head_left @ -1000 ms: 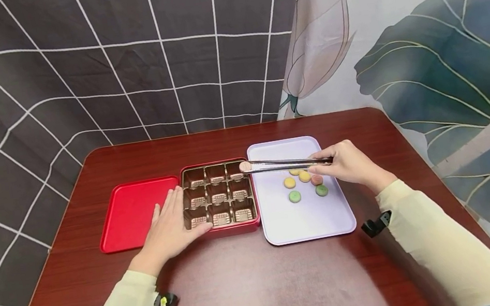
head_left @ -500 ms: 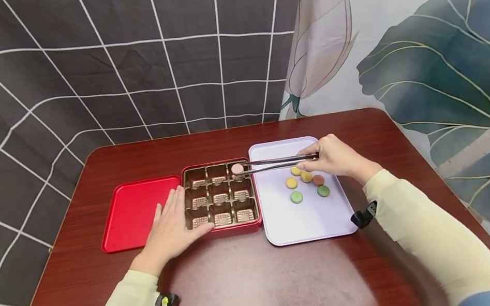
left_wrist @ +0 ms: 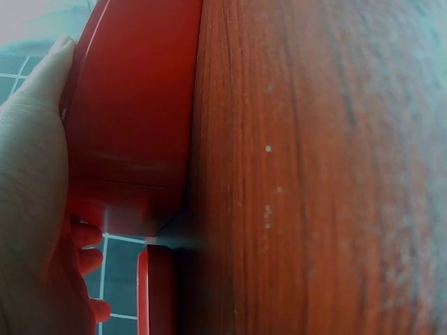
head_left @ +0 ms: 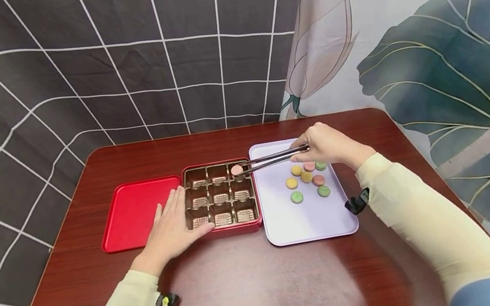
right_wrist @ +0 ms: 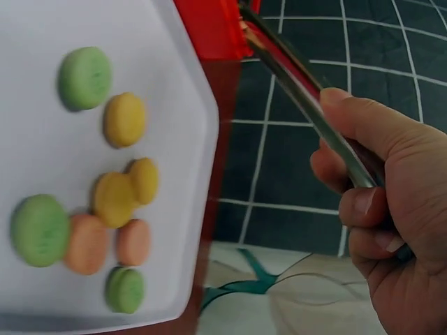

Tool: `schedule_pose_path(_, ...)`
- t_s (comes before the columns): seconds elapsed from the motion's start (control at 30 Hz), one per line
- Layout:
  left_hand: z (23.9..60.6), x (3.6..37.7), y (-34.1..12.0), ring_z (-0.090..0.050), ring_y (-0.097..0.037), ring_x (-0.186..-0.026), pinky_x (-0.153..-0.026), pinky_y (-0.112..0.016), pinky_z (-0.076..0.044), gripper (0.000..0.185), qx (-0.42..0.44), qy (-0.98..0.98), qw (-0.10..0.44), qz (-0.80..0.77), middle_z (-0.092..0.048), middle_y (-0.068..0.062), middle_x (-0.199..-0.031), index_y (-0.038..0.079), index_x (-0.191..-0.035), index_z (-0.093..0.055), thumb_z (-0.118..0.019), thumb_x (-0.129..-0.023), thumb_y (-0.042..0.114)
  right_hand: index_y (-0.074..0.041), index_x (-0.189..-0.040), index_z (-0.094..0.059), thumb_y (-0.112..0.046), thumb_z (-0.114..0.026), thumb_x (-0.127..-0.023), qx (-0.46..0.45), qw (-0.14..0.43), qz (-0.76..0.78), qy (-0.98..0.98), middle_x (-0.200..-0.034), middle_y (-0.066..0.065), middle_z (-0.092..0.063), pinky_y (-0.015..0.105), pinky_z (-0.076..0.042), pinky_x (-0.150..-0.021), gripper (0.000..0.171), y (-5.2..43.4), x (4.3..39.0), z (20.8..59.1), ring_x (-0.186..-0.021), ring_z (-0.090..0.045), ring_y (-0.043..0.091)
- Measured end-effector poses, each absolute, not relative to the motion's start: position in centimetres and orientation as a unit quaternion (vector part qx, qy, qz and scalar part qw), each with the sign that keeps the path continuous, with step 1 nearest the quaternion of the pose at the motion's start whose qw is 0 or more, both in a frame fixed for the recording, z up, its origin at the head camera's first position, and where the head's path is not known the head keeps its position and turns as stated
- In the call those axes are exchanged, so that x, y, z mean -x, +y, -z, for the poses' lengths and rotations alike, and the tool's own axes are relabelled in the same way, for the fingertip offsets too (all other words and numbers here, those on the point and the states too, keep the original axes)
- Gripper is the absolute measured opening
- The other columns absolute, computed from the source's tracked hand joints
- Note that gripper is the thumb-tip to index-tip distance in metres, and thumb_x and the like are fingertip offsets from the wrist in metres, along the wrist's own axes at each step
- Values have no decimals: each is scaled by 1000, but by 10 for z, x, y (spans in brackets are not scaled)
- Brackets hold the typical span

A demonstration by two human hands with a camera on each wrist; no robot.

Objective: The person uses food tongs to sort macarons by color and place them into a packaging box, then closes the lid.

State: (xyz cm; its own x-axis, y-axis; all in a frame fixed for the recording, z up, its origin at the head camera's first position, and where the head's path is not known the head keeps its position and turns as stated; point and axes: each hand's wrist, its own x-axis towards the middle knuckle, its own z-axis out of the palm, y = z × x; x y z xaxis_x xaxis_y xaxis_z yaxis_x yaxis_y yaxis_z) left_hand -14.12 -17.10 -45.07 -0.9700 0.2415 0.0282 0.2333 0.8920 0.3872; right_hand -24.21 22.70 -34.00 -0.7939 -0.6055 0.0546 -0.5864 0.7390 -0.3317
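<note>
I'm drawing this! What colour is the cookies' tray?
The tray is pale purple, clearest in the head view.

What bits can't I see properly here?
Head view: part of the red lid, covered by the left hand.
Left wrist view: inside the red box, hidden by its walls.
Right wrist view: part of the pale tray, cut by the left edge.
Right wrist view: marks on the green macarons, blurred.

macaron [head_left: 237,170] (pink) moved left, tongs [head_left: 273,155] slanting

The left wrist view crops the red box [left_wrist: 133,98]; whether the pink macaron [head_left: 237,170] touches bottom is unclear.
</note>
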Motion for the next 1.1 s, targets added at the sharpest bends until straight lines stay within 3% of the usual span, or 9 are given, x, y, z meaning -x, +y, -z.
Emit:
schedule_pose_path(0.23,449,141,-170,-9,-31,-146,-113,-60,-9,117,-124,972,10,-197,-15,-15,-159,2,-154,-11,-61,-75,73,-12,-96,-78,-30,-78,-81,338,40,127,932,-67,-8,-66,27,-44,-50,23,213,247,322,-51,-52,6)
schedule_pose_path(0.67,450,142,-169,-10,-31,-146,-112,-61,-10,117,-124,973,7,-196,-16,-15,-159,3,-154,-12,-60,-74,75,-11,-94,-78,-28,-78,-80,356,56,94,928,-77,-4,-71,27,-47,-56,22,195,251,310,-58,-56,9)
schedule_pose_path(0.97,450,141,-170,-9,-31,-146,-113,-60,-9,116,-118,972,12,-202,-16,-15,-159,3,-154,-13,-61,-75,73,-11,-92,-78,-29,-78,-80,374,53,67,923,-85,-2,-73,32,-55,-71,22,184,255,305,-78,-68,13)
schedule_pose_path(1.1,451,141,-169,-9,-30,-147,-113,-60,-9,116,-118,972,10,-202,-17,-15,-158,3,-154,-13,-62,-75,73,-12,-89,-78,-28,-78,-79,382,49,59,921,-81,-3,-73,31,-55,-69,19,179,257,303,-75,-67,12)
